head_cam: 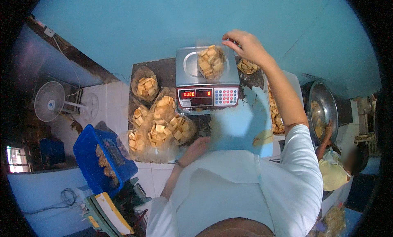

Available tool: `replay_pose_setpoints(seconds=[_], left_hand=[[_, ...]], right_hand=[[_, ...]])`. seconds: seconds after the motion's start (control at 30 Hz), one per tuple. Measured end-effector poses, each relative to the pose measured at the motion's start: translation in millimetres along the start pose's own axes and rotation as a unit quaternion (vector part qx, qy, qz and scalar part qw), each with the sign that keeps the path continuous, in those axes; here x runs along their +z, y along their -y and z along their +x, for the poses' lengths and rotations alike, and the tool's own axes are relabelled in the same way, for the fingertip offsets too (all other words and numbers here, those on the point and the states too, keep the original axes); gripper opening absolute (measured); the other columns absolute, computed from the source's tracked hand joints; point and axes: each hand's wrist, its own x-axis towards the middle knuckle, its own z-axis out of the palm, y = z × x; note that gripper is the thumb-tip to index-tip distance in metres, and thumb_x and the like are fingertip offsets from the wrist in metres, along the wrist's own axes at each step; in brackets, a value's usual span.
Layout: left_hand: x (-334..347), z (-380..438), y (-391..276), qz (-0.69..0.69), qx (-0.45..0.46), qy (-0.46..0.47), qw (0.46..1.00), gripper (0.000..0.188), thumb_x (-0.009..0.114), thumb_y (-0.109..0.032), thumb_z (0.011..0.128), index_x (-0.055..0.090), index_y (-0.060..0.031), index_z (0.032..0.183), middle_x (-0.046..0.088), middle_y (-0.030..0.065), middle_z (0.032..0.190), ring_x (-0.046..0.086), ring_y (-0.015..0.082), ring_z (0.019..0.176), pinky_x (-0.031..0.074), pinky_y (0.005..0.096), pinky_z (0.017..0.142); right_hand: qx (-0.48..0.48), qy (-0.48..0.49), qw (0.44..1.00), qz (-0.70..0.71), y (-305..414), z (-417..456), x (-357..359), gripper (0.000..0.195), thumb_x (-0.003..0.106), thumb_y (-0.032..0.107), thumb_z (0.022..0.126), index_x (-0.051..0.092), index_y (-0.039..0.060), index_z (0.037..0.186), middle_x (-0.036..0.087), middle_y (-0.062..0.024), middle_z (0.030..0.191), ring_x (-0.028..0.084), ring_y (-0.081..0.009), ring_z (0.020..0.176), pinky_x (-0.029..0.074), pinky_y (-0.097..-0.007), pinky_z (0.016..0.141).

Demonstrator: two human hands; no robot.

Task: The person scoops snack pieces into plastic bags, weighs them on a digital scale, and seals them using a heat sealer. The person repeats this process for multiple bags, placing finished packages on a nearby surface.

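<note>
A clear plastic bag of square crackers [211, 62] stands on the steel pan of a digital scale [186, 80], whose red display is lit. My right hand [241, 44] is at the top right of this bag, thumb and fingers bent; whether they pinch the bag's rim I cannot tell. My left hand [196, 149] lies low near the table's front edge, blurred, beside several filled clear bags [159, 134]; what it holds, if anything, does not show. One more filled bag [145, 85] stands left of the scale. Behind my right wrist are more crackers [247, 66].
A long container of crackers [274, 114] is right of the table. Beyond it, a person [333, 172] reaches into a large metal bowl [314, 111]. At left are a blue plastic crate [98, 163], a green-framed device [107, 214] and a white fan [50, 101]. A blue wall rises behind the scale.
</note>
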Motion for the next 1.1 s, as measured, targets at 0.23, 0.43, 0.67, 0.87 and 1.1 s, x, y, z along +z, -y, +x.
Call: replay_pose_setpoints(seconds=[0.23,0.43,0.67,0.87,1.1], left_hand=[[-2.2,0.3,-12.3,0.026,-0.025,0.028,0.999,0.065,0.051,-0.054,0.098,0.038,-0.0109,0.145,0.044,0.0037,0.145,0.044,0.0211,0.131,0.036,0.0383,0.105],[1.1,-8.6,-15.9,0.018,-0.010,0.014,1.000,0.052,0.050,-0.039,0.101,0.042,-0.0097,0.143,0.048,0.0028,0.137,0.046,0.0157,0.122,0.038,0.0324,0.101],[7.9,-25.2,-36.3,0.060,0.041,-0.022,0.997,0.041,0.056,-0.023,0.099,0.049,-0.0084,0.137,0.055,0.0049,0.128,0.052,0.0140,0.116,0.043,0.0290,0.097],[-6.4,-89.4,-108.2,0.346,0.226,-0.252,0.875,0.035,0.071,-0.015,0.086,0.062,-0.0064,0.119,0.065,0.0075,0.109,0.064,0.0203,0.092,0.052,0.0305,0.080],[-62.8,-123.3,-140.8,0.604,0.160,-0.590,0.511,0.038,0.073,-0.030,0.084,0.064,-0.0005,0.105,0.066,0.0207,0.099,0.065,0.0361,0.089,0.053,0.0432,0.075]], right_hand=[[0.006,0.009,1.000,-0.019,9.0,-11.2,-4.5,0.023,0.064,0.027,0.092,0.065,0.0079,0.106,0.064,-0.0091,0.107,0.064,-0.0280,0.086,0.051,-0.0385,0.073],[-0.026,-0.013,0.998,-0.060,13.1,-5.7,7.3,0.029,0.064,0.027,0.091,0.063,0.0123,0.116,0.059,-0.0073,0.126,0.059,-0.0298,0.110,0.050,-0.0405,0.090],[-0.048,-0.022,0.993,-0.102,19.5,0.2,29.3,0.038,0.069,0.026,0.087,0.061,0.0105,0.121,0.058,-0.0093,0.128,0.057,-0.0310,0.113,0.044,-0.0449,0.098],[-0.032,0.057,0.994,-0.089,23.7,-4.0,43.3,0.028,0.069,0.024,0.086,0.065,0.0086,0.109,0.062,-0.0094,0.105,0.059,-0.0307,0.103,0.044,-0.0441,0.089],[-0.013,0.068,0.995,-0.073,41.7,-11.8,34.4,0.020,0.062,0.026,0.091,0.063,0.0057,0.089,0.061,-0.0112,0.085,0.058,-0.0326,0.085,0.043,-0.0430,0.078]])
